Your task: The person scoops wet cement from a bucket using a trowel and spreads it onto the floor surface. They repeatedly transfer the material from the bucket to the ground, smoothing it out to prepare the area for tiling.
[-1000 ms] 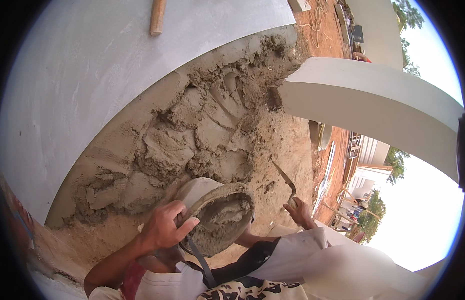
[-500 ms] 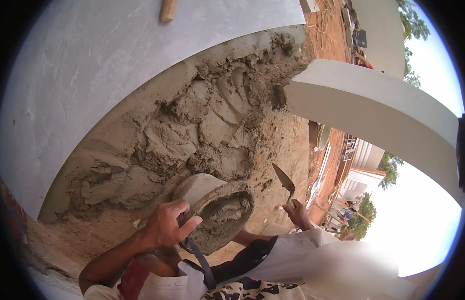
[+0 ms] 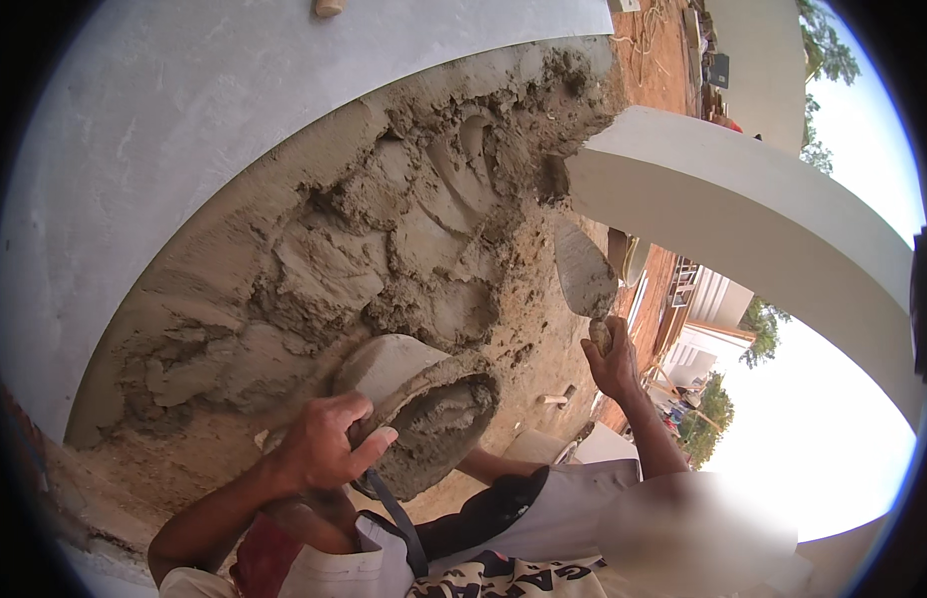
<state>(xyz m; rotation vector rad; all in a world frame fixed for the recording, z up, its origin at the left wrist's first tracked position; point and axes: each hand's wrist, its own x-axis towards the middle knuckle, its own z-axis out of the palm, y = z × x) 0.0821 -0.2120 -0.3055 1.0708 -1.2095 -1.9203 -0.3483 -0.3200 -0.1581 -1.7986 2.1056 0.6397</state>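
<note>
Up and to the left of the bucket point(image 3: 389, 365), a wide area is being taken up by a smooth grey panel point(image 3: 234, 130). Between panel and bucket, a ridged, lumpy mortar bed point(image 3: 403, 224) is being bordered by a flatter strip. Up and to the right of the bucket, the background is being crossed by a pale curved beam point(image 3: 752, 194). The bucket itself is being held tilted, its mouth facing right, with wet mix point(image 3: 438, 419) being contained inside; the left hand point(image 3: 329, 444) is being clamped on its rim. Right of the bucket and higher, a trowel point(image 3: 585, 277) is being gripped by the right hand point(image 3: 615, 364), fingers being wrapped round the handle.

For good work, it is judged, the bucket's rim is needing to be gripped firmly, so that the mix is not being spilled, and the trowel's blade is needing to be guided at a shallow angle with a loose wrist.

Compared with half a second ago, the trowel is being carried higher above the bucket's level, its blade being shown broader, while the bucket is being held in nearly the same place.
</note>
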